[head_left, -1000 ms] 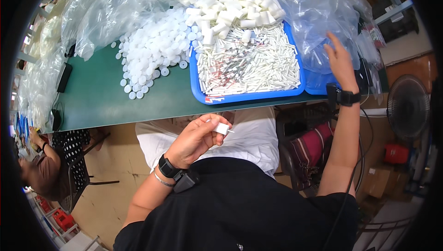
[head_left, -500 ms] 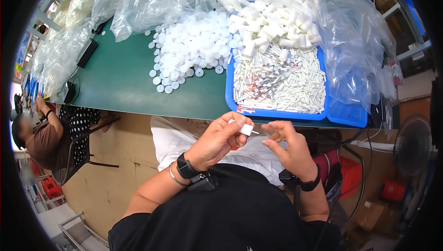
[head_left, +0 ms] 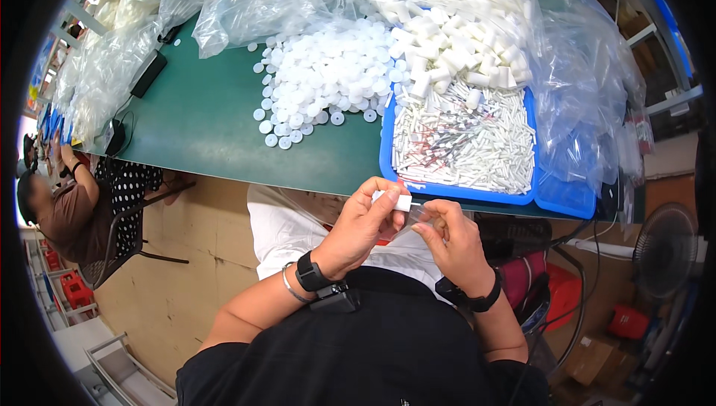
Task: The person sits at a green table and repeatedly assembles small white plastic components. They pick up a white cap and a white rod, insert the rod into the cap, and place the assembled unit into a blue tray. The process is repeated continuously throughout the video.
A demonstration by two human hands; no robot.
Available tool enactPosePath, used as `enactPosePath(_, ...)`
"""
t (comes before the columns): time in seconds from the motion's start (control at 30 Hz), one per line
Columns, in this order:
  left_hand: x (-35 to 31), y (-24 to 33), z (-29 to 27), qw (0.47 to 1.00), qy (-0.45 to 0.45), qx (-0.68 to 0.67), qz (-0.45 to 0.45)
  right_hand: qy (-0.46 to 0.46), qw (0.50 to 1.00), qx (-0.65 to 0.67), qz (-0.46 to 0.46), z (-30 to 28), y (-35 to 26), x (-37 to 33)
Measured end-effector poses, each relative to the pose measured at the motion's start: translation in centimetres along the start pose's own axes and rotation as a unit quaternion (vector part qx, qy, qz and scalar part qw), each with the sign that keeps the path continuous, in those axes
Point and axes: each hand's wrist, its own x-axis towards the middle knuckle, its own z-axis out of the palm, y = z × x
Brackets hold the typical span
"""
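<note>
Over my lap, just in front of the table edge, my left hand (head_left: 354, 233) is closed round a short white cylinder (head_left: 403, 203), its end facing right. My right hand (head_left: 456, 248) is beside that end, thumb and fingers pinched together. Something thin and see-through shows between the two hands, but I cannot make out what the right fingers hold. Beyond them, a blue tray (head_left: 386, 154) contains many small white sticks (head_left: 501, 154), with red and dark thin pieces in the middle. Similar white cylinders (head_left: 451, 52) are heaped at its far side.
Translucent white discs (head_left: 324, 70) lie piled left of the tray on the green table (head_left: 216, 134). Clear plastic bags (head_left: 246, 14) cover the back and right. A second blue tray (head_left: 567, 196) adjoins the first. Another person (head_left: 71, 208) sits far left; a fan (head_left: 664, 246) stands right.
My right hand has moved left and closed in a pinch beside the white cylinder. The thin white stick jutting from the cylinder is less plain now. The table has shifted slightly rightward in view.
</note>
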Motion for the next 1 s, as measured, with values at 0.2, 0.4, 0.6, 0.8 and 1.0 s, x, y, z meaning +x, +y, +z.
enactPosePath(0.2, 0.0, -0.6, -0.4, 1.0, 0.002, 0.019, -0.013, -0.002, 1.0, -0.021, -0.015, 0.1, 0.1, 0.3)
enactPosePath(0.4, -0.1, -1.0, 0.4, 0.989, 0.036, 0.125, 0.066, 0.02, 0.997, 0.064, 0.028, 1.4, -0.2, 0.1)
enactPosePath(0.6, -0.1, -1.2, -0.1, 0.968, -0.027, 0.218, 0.123, 0.006, 0.998, -0.011, -0.058, 1.0, 0.6, 0.5)
enactPosePath(0.8, -0.7, -0.9, 0.9, 0.946, -0.142, 0.265, 0.124, -0.033, 0.991, 0.021, -0.129, 1.6, 1.0, 0.3)
enactPosePath(1.0, -0.2, -1.6, 0.2, 0.983, -0.121, 0.134, 0.021, -0.02, 0.998, -0.004, -0.064, 3.0, 1.5, -0.1)
